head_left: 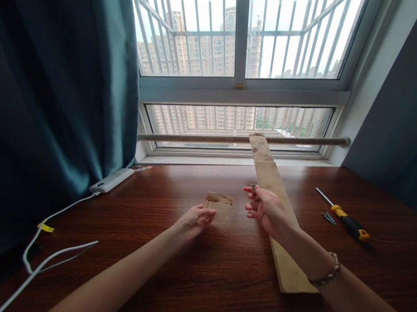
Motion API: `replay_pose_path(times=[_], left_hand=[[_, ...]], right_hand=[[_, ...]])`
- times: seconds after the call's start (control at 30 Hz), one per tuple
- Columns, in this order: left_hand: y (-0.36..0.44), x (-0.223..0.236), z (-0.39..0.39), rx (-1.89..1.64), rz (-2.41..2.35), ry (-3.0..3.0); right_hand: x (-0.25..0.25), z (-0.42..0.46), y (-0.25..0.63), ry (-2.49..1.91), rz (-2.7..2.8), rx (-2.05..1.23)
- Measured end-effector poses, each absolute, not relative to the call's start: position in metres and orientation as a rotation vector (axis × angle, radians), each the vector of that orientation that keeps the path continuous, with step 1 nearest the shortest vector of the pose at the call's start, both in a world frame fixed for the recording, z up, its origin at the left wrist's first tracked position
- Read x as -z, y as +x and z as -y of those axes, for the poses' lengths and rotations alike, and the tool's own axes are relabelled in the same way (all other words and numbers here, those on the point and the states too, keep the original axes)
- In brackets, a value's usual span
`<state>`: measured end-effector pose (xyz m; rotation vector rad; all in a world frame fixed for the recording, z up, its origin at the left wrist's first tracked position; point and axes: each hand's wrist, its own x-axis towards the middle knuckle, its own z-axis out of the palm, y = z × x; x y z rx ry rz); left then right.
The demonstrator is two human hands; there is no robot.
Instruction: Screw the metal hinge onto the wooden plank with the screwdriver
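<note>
My left hand [196, 221] pinches a small flat tan piece [223, 208] by its left edge, just above the table. The piece has a rough, darker brown strip along its top; whether it is cardboard or wood I cannot tell. My right hand [265, 208] holds a small, shiny metal piece [254, 187] between thumb and forefinger, too small to name, with the other fingers loosely curled. Beneath my right hand and forearm runs a long tan board [268, 168], partly hidden by them. Its far end, marked with brown patches, reaches the rail at the window.
To the right lie a yellow-and-black screwdriver [347, 221] and several screws [329, 218] on the dark wooden table [164, 267]. A white power strip [112, 180] with a white cable [63, 211] lies at the left beside the blue curtain [63, 67]. A metal rail [203, 138] crosses the window.
</note>
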<state>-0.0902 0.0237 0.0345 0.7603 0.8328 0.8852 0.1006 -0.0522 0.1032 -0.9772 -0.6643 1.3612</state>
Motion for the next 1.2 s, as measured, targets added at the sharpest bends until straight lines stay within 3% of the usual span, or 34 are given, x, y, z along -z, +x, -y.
replay_pose_path(times=[0.4, 0.7, 1.0, 1.2], left_hand=[[0.015, -0.055, -0.060, -1.125, -0.659, 0.516], [0.046, -0.048, -0.074, -1.198, -0.602, 0.557], [0.038, -0.047, -0.074, -1.158, -0.541, 0.451], [0.040, -0.047, -0.063, -1.099, -0.498, 0.480]], right_hand=[[-0.109, 0.016, 0.182, -1.254, 0.727, -0.926], [-0.094, -0.016, 0.184, -1.181, 0.817, -1.163], [-0.092, -0.031, 0.191, -1.407, 0.950, -0.910], [-0.094, -0.029, 0.197, -1.408, 0.887, -0.993]])
